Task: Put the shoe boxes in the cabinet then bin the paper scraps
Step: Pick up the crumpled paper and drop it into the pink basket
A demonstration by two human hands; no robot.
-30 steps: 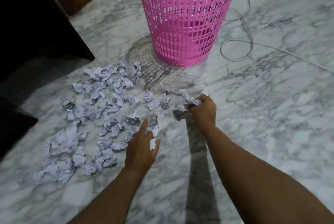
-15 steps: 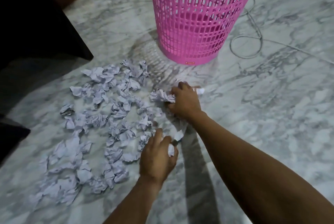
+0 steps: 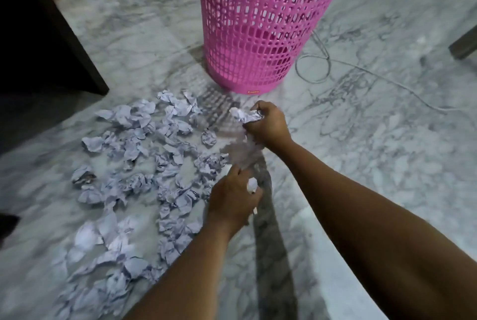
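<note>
Paper scraps (image 3: 144, 165), crumpled into white balls, are spread over the marble floor (image 3: 387, 152), just short of the pink mesh wastebasket (image 3: 258, 36). A bunch of scraps (image 3: 244, 116) is clamped in the curled fingers of the right hand (image 3: 269, 125), near the basket's foot. One small ball (image 3: 252, 185) is pinched in the left hand (image 3: 232, 201). The paper is judged very light, soft and springy. Several pieces can be gathered and squeezed in one fist, though some may be shed from a slack grip. A grey cable (image 3: 313, 61) is seen beside the basket.
</note>
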